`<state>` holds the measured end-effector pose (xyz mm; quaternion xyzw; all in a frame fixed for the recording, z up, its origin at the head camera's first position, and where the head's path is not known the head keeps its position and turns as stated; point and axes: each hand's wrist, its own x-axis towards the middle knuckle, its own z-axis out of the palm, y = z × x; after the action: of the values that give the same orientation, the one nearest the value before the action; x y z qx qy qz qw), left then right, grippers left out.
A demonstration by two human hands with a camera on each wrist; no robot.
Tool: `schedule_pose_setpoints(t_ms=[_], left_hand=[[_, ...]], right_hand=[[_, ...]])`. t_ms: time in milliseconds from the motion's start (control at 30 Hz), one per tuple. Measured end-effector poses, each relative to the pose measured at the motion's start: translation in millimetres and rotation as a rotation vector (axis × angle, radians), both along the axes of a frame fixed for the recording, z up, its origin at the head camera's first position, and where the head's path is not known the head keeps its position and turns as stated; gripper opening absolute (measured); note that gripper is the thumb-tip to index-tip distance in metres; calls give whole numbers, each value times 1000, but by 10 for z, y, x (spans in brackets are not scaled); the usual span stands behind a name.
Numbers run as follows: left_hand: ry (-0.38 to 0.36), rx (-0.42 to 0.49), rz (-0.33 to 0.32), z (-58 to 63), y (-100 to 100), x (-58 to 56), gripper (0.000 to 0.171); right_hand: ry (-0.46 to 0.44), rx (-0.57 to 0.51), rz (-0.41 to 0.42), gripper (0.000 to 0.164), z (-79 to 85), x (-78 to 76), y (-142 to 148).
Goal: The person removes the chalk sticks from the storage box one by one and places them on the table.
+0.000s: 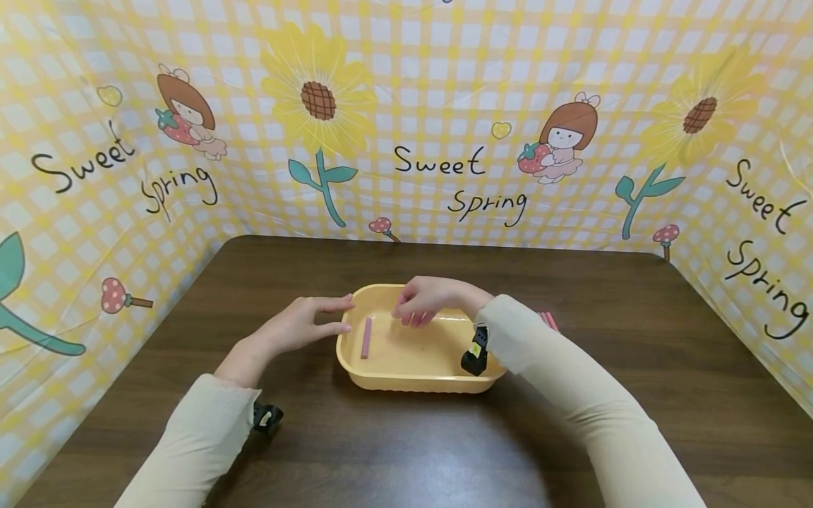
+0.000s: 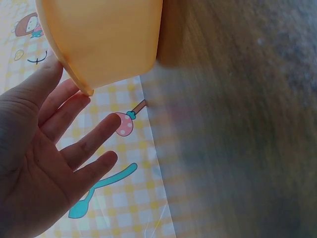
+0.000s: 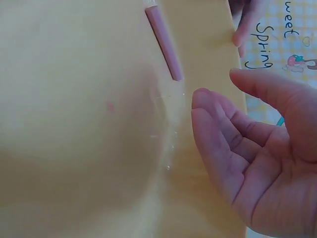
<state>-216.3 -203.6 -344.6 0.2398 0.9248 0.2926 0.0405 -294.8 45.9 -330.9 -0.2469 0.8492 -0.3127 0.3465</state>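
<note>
A yellow plastic basin with a raised rim stands on the table. Inside it, toward the left end, lies a slim pinkish-purple stick, also in the right wrist view; its exact kind is unclear. My left hand touches the basin's left rim with thumb and fingertips, fingers mostly straight and spread in the left wrist view. Over the basin's far side hovers my right hand. In the right wrist view its fingers curve loosely, the thumb stands apart, and nothing shows between them.
Several pink sticks lie right of the basin, partly hidden by my right sleeve. The dark wooden table is bordered by a yellow checked cloth at the back and sides.
</note>
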Motion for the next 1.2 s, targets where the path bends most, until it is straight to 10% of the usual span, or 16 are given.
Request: schedule_pose_setpoints(t_ms=[1200], left_hand=[[6,0,-3,0,-2,-3,49]], right_hand=[[-42,15,-62,36,-314,63,-518]])
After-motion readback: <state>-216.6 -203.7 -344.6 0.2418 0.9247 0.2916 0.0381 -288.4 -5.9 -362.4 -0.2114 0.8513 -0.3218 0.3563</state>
